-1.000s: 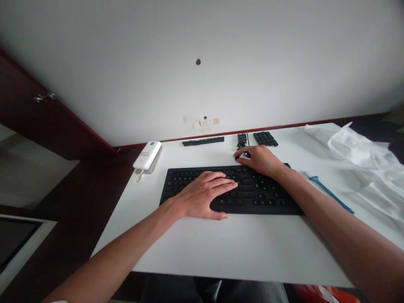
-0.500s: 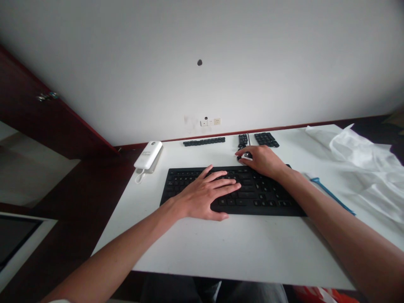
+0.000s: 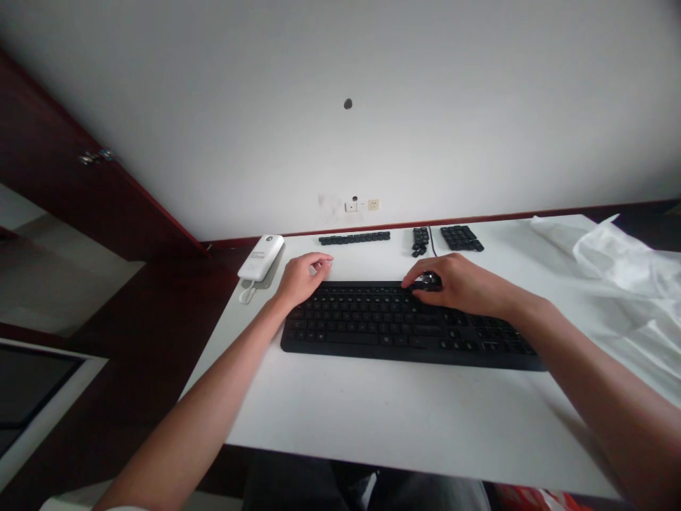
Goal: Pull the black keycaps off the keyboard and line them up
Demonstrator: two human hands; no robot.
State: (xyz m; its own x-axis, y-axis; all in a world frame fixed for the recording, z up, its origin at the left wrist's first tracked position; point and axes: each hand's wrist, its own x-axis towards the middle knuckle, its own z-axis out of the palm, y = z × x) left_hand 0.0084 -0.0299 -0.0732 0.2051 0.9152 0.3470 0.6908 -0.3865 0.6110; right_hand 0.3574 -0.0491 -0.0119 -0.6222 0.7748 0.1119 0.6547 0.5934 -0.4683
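A black keyboard (image 3: 367, 339) lies across the white desk. My left hand (image 3: 301, 278) is by its back left corner, fingers loosely curled to the right with a small gap at the thumb and nothing visible between them. Over the keyboard's back edge, right of the middle, my right hand (image 3: 450, 282) has thumb and forefinger closed around a small shiny black object (image 3: 427, 281); its kind is hard to make out. Behind the keyboard lie a row of loose black keycaps (image 3: 354, 238), a smaller keycap group (image 3: 420, 240) and a block of keycaps (image 3: 462, 238).
A white power bank (image 3: 262, 257) with a short cable loop stands at the desk's left edge. Crumpled white plastic (image 3: 617, 252) covers the right side. The wall with sockets (image 3: 362, 206) closes off the back; a dark red door (image 3: 69, 142) is at left.
My left hand has lifted off the keys and moved back and left to the corner. My right hand, still pinching the object, has come slightly nearer. The view has shifted; my forearm hides the blue stick.
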